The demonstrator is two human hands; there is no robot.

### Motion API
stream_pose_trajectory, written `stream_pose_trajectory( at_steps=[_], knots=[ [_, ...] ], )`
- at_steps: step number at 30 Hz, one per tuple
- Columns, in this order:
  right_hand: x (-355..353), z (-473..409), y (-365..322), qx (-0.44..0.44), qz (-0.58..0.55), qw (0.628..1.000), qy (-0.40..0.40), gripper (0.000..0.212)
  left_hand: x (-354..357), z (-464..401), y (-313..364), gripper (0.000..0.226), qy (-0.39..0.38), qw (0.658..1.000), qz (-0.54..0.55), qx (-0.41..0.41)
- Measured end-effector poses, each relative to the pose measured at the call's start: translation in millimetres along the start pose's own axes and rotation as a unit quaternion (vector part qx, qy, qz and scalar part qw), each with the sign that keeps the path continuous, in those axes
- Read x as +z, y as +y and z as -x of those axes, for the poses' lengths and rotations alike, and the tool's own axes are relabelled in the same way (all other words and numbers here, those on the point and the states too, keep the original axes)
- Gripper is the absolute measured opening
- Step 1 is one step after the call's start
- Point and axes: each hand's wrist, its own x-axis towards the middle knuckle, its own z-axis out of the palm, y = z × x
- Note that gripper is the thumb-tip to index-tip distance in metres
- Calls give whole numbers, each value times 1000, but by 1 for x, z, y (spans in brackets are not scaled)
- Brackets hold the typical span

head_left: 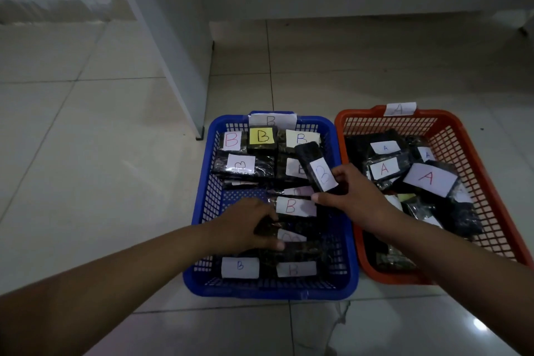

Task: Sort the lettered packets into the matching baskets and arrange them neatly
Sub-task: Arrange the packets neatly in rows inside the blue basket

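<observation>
The right hand (351,196) has its fingers (339,174) and thumb curled round the lower end of a dark packet with a blue B label (316,169), held tilted above the right side of the blue basket (199,212). The left hand (245,225) reaches into the same basket, its fingers (267,228) curled on a dark packet (289,237) in the near half; how firmly they grip it cannot be told.

Inside the blue basket, dark packets with white B labels lie flat: a row along the far wall includes a red B (232,140), a yellow label with a black B (262,135) and a blue B (301,139). Another red B packet (291,206) lies in the middle, just beside the right thumb, and two more labels (239,267) sit against the near wall. A paper tag marked B (271,121) hangs on the far rim.

Just to the right of the blue basket, almost touching it, stands an orange basket (491,182) with an A tag (400,109) on its far rim. It holds dark packets in a loose, overlapping heap, with red A labels (426,178) and smaller blue ones (385,147). Both baskets stand on a pale tiled floor (101,153).
</observation>
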Motion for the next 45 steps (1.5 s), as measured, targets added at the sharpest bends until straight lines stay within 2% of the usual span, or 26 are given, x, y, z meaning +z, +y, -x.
stream_pose_trajectory(
  at_steps=[2, 4, 6, 9, 12, 14, 16, 18, 19, 21, 24, 27, 29, 31, 36, 38, 42, 45],
  knots=[
    [4, 5, 4, -5, 14, 1000, -25, 52, -4, 11, -10, 50, -62, 998, 20, 11],
    [7, 8, 5, -12, 38, 998, -48, 55, -5, 20, -23, 38, -34, 997, 75, -12],
    [7, 7, 0, -19, 66, 996, -56, 57, -5, 23, -32, 35, 19, 996, 72, -43],
    [9, 5, -7, -31, 81, 994, -68, 59, -4, 16, -29, 27, -2, 995, 62, -78],
    [16, 7, -13, -35, 103, 990, -94, 64, -4, 7, -17, 21, -21, 986, 128, -102],
    [21, 9, -14, -31, 97, 989, -107, 67, -6, 3, -14, 23, -19, 967, 217, -133],
    [21, 12, -16, -31, 73, 991, -106, 59, -10, 4, -12, 26, -18, 928, 333, -166],
    [15, 14, -20, -17, 47, 992, -112, 48, -13, 6, -15, 26, 5, 907, 381, -177],
    [11, 15, -20, -2, 33, 991, -128, 48, -14, 8, -18, 25, 18, 912, 369, -177],
    [5, 18, -21, 31, 26, 984, -174, 59, -16, 13, -24, 23, 35, 931, 325, -166],
    [8, 23, -18, 23, 150, 970, -192, 74, -16, 16, -30, 24, 46, 945, 286, -149],
    [31, 29, -9, -3, 265, 949, -169, 65, -12, 15, -30, 29, 40, 961, 237, -137],
    [46, 33, -3, -35, 356, 923, -140, 60, -10, 15, -29, 31, 48, 966, 218, -126],
    [53, 33, -1, -71, 404, 905, -117, 57, -8, 14, -30, 34, 49, 974, 190, -116],
    [30, 22, -17, -53, 343, 924, -159, 62, 9, 16, -37, 50, -49, 991, 110, -65],
    [13, 18, -30, -53, 337, 928, -153, 65, 12, 17, -41, 54, -47, 993, 102, -38],
    [-14, 0, -60, -49, 267, 957, -101, 71, 4, 14, -39, 62, -1, 992, 124, -33],
    [-7, -20, -68, -56, 211, 973, -77, 73, -17, 20, -31, 69, 125, 967, 221, -25]
  ],
)
